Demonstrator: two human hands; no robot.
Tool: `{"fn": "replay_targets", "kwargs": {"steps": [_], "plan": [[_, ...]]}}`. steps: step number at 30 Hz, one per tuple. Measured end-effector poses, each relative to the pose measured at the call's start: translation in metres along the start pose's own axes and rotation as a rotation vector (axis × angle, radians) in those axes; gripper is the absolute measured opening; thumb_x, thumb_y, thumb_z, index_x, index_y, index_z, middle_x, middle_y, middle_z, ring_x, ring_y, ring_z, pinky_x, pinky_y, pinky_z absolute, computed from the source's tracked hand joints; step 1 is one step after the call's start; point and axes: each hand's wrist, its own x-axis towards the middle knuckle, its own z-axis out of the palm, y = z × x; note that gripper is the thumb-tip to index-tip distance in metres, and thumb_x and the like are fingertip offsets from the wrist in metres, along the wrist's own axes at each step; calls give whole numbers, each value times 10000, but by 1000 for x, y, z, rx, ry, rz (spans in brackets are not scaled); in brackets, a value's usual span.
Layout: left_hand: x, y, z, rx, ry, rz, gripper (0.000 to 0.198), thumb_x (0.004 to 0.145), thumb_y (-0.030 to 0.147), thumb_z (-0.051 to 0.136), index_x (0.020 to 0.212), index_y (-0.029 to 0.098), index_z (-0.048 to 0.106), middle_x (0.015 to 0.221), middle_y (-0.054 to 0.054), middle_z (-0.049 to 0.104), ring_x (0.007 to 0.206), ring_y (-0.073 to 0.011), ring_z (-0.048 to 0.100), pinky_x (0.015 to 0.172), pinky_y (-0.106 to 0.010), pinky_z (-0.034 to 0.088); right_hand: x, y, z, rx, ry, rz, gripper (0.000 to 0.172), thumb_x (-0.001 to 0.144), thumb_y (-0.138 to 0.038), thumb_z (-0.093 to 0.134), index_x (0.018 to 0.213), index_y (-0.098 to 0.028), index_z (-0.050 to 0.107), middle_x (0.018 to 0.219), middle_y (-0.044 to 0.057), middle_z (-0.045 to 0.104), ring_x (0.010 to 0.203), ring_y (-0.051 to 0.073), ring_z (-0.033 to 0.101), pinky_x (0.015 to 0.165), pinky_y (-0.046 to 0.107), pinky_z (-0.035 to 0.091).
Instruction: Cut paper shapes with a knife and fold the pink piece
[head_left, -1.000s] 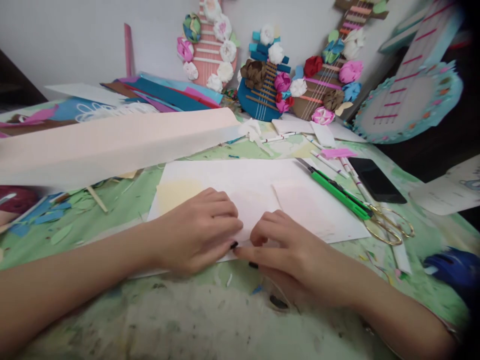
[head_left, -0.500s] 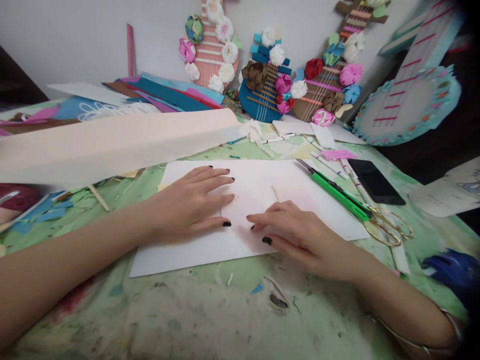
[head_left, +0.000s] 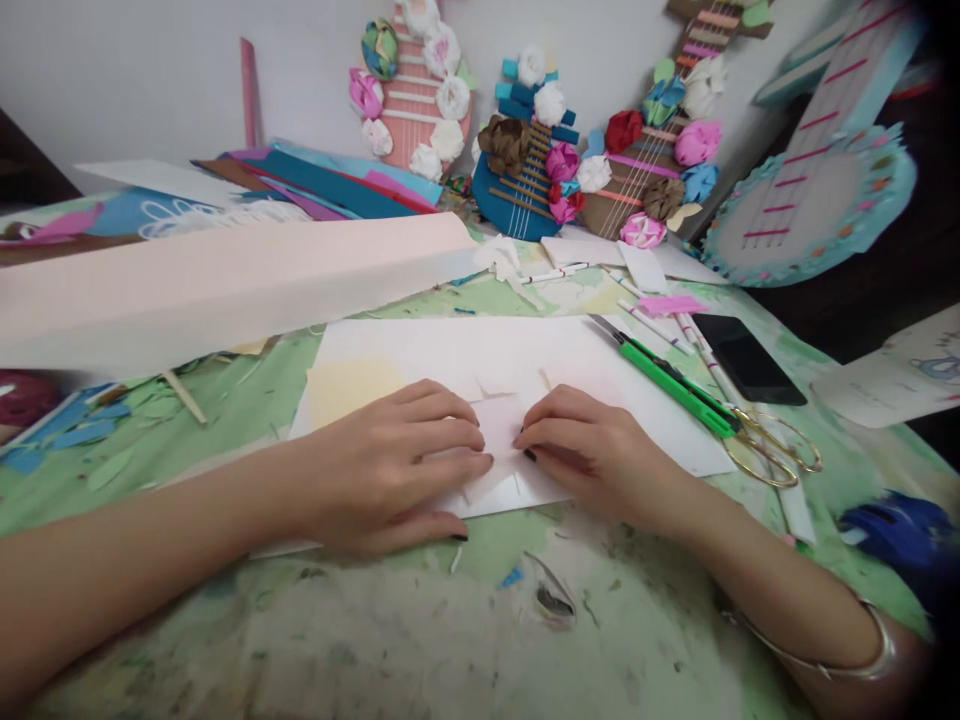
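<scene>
A large white sheet lies on the green-stained table. On it, between my hands, is a small pale piece of paper with cut or folded edges. My left hand rests over the left part of that piece, fingers bent and thumb apart. My right hand is at its right side with fingertips pinched together; what they hold, if anything, is too small to make out. A green cutter lies across the sheet's right edge, over gold-handled scissors.
A black phone and thin white sticks lie at the right, near a blue object. A long pale paper roll spans the back left. Paper-flower instruments stand against the wall.
My left hand has curled its fingers and moved slightly toward me, uncovering a yellowish patch on the sheet. My right hand has drawn its fingertips together. The small piece shows more plainly.
</scene>
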Motion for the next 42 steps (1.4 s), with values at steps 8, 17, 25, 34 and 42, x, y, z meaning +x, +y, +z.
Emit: {"fn": "replay_targets", "kwargs": {"steps": [8, 17, 25, 34, 42], "plan": [[-2, -1, 8, 29, 186, -47, 323, 897, 149, 513, 1217, 177, 543, 1039, -108, 677, 986, -230, 595, 867, -376, 482, 3, -10, -1, 199, 11, 230, 138, 862, -114, 543, 896, -175, 662, 857, 45, 671, 790, 152, 596, 714, 288, 466], [-3, -3, 10, -111, 189, -100, 218, 886, 134, 500, 996, 239, 656, 899, -62, 726, 787, -182, 655, 740, -339, 519, -1, -9, 0, 131, -118, -56, 319, 832, -252, 675, 1141, -209, 605, 1181, 96, 611, 1101, 219, 518, 954, 405, 436], [2, -6, 3, -286, 90, -77, 225, 838, 53, 512, 922, 193, 668, 899, -85, 711, 887, -201, 639, 812, -351, 519, 0, -7, 0, 158, -50, -86, 147, 899, -114, 541, 925, -190, 664, 953, 71, 691, 931, 186, 563, 849, 383, 458], [1, -9, -6, -469, -18, -181, 272, 822, 54, 527, 939, 225, 703, 965, -76, 677, 897, -182, 615, 800, -318, 514, 2, -13, 0, 208, -112, -86, 181, 874, -63, 524, 950, -168, 650, 981, 81, 672, 961, 174, 576, 859, 338, 463], [3, -14, -8, -511, -71, -211, 204, 863, 89, 566, 935, 211, 713, 897, -49, 671, 879, -164, 600, 817, -305, 467, 3, -18, 4, 140, -110, -36, 188, 903, -67, 457, 970, -168, 601, 928, 66, 660, 902, 175, 550, 797, 323, 447]]}}
